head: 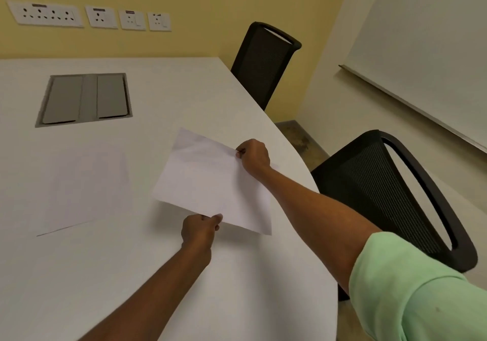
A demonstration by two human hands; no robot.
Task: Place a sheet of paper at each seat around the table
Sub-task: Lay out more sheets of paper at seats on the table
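Head view shows both hands holding one sheet of paper (pixel 210 180) a little above the white table (pixel 184 90), near its curved right edge. The left hand (pixel 199 231) pinches the near edge of the sheet: the thumb lies on top, the other fingers are curled below it. The right hand (pixel 253 156) grips the far right edge, with the fingers closed on the paper and the thumb tip pressed on its upper side. The sheet hangs between the two hands, tilted, and its near left corner is lifted from the surface. A second sheet (pixel 84 185) lies flat on the table to the left, apart from the hands. Two black mesh chairs stand at the right side, one near (pixel 390 198) and one far (pixel 261 64). A grey cable hatch (pixel 84 99) is set in the table on the far left.
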